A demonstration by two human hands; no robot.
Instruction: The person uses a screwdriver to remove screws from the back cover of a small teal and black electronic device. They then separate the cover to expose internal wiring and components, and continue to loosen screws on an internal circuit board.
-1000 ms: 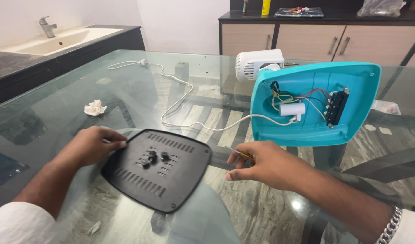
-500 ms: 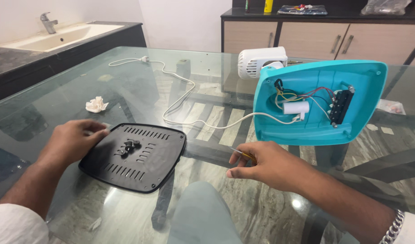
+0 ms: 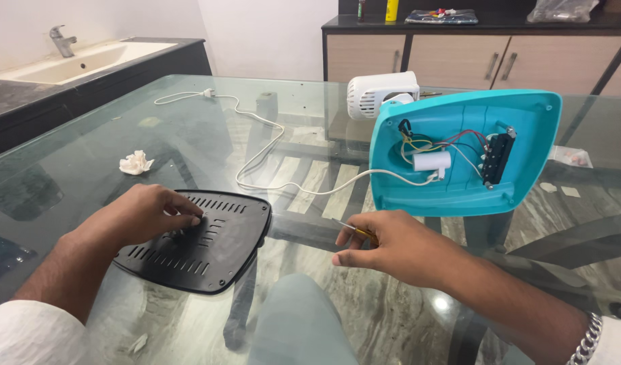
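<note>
Since the earlier frames we have slid the black vented base plate (image 3: 199, 240) leftward across the glass table (image 3: 188, 128), away from the teal housing, and our left hand (image 3: 145, 215) has shifted with it. That hand now lies on top of the plate with its fingers curled, the fingertips pressing near the plate's middle where the small dark screws sat before; we cannot see them under the fingers. Our right hand (image 3: 391, 247) hovers to the right of the plate, pinching a small yellow-handled screwdriver (image 3: 354, 230) between thumb and fingers, its metal tip pointing left toward the plate.

Beyond the right hand stands the teal appliance housing (image 3: 459, 152), open side facing us like a shallow tray. Inside it we see a white cylindrical capacitor (image 3: 432, 161), a black switch block (image 3: 496, 159) at the right, and red, yellow and black wires running between them. A white power cord (image 3: 263, 145) leaves the housing and snakes far ahead of the left hand. Behind the housing sits a white motor casing (image 3: 378, 93). A crumpled white tissue (image 3: 136, 163) lies ahead of the left hand.
</note>
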